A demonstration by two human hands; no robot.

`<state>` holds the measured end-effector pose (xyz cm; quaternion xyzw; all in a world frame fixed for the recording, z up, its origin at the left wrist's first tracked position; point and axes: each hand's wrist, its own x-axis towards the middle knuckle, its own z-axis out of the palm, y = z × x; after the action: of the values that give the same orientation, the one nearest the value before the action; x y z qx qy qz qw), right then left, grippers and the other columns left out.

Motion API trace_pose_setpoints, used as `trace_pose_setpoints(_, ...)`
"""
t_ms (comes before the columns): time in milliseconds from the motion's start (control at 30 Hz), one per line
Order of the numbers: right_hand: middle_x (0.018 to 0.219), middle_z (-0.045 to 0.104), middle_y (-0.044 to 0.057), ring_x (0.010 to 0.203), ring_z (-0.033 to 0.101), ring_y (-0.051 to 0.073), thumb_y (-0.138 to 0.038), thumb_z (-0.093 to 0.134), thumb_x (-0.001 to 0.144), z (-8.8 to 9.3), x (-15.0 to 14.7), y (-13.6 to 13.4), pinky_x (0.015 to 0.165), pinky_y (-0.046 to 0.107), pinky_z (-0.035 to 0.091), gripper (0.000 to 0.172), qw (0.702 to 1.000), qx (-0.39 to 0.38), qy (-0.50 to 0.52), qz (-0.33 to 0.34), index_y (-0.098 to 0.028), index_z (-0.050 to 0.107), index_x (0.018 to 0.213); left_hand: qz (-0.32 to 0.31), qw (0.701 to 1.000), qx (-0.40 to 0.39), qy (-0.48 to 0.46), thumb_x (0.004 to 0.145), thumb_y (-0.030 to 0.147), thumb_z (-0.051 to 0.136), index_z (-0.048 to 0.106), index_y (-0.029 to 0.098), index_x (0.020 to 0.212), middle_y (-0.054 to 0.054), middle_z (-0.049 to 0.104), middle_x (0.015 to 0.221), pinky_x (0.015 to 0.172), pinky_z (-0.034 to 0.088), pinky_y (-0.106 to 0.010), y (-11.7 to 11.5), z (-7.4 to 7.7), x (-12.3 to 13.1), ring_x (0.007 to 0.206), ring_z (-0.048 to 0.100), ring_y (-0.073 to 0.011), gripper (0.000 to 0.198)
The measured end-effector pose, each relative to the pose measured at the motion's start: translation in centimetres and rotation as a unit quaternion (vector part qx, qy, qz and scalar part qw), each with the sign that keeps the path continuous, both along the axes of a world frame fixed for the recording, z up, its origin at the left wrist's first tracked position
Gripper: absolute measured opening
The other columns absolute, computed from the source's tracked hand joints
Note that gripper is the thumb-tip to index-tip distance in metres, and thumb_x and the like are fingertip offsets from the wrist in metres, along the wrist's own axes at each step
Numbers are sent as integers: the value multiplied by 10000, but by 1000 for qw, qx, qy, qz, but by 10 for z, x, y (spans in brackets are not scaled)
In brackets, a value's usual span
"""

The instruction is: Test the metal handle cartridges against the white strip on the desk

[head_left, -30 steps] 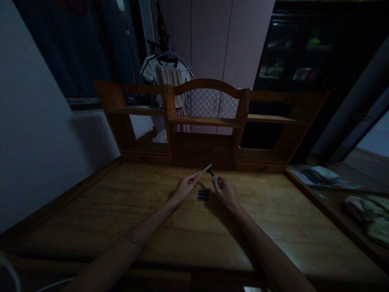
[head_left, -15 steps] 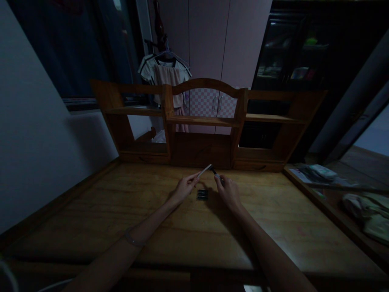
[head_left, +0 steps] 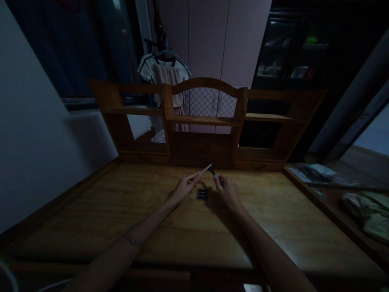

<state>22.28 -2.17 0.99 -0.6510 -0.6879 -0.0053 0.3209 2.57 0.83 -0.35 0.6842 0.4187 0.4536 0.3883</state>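
Observation:
My left hand (head_left: 184,189) is closed on a thin pale flat strip (head_left: 204,170), which slants up and to the right over the desk. In my right hand (head_left: 227,190) is the handle of what looks like a razor (head_left: 214,172), with a small dark head and neck. Its head meets or nearly meets the strip's far end; the dim light hides whether they touch. On the desk below, between both hands, lies a small dark tray-like piece (head_left: 202,194) with several black bars across it.
Both forearms rest over a wooden desk (head_left: 146,231). A wooden shelf unit (head_left: 203,121) stands along its back edge. Folded cloth (head_left: 369,213) and papers (head_left: 316,172) lie at the right, past the raised edge. A white cable (head_left: 54,284) runs at the lower left.
The hands and what they hold stay almost in place; the razor-like tool's angle may have shifted slightly. The tray-like piece has not moved.

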Motion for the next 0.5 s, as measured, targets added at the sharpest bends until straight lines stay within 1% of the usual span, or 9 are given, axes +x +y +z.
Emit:
trace_pose_setpoints(133,748,693,73,658,624,159,-461,317,959,1,0,0,536,244,271,457,1000,-19,-9,-17,-183,660,840,-9,1000,0,-2,825,482,541,561,158,1256,-12,641,674,539,357,-208,1,-1,0,519,457,-98,540)
trace_pose_setpoints(333,779,702,65,690,640,160,-457,328,957,-1,0,0,560,240,296,428,1000,-13,-17,13,-195,656,870,8,1000,13,9,830,467,537,558,144,1257,-11,636,665,535,366,-199,2,-2,-2,535,480,-100,535)
trace_pose_setpoints(500,782,705,74,695,643,170,-465,306,962,-1,1,0,560,246,288,441,999,-11,-32,-28,-198,652,903,-3,1000,22,8,831,428,553,572,165,1241,-29,683,730,595,434,-226,-2,1,-1,643,572,-142,488)
